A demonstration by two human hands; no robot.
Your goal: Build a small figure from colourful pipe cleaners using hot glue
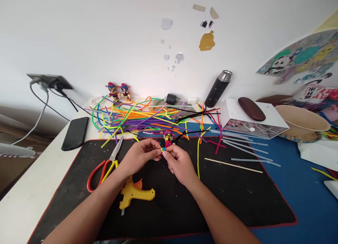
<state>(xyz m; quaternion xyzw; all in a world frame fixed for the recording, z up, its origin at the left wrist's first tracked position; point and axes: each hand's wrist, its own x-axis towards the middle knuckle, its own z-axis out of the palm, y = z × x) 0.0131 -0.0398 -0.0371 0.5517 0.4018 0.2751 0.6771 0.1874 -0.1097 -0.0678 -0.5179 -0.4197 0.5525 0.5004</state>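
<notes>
**Pipe-cleaner figure pinched between left hand and right hand**

A small pipe-cleaner figure, mostly pink and yellow with a blue tip at its lower end, is held upright just above the fingertips of both hands. The left hand is curled almost closed, with thumb and forefinger pinched on the figure's lower end. The right hand is closed in a matching pinch on that end from the other side, so that the fingertips of the two hands nearly meet. A black pipe cleaner is seen trailing from beside the figure, out past the right hand.

A black mat is spread beneath both hands. A yellow glue gun is laid flat just under the left wrist, and red-handled scissors are laid to the left of the left hand. Beyond the hands, a loose pile of coloured pipe cleaners is heaped, with two finished figures stood behind it. To the right of the right hand, a wooden skewer and several clear glue sticks are laid out. A black phone is placed well to the left of the left hand.
</notes>
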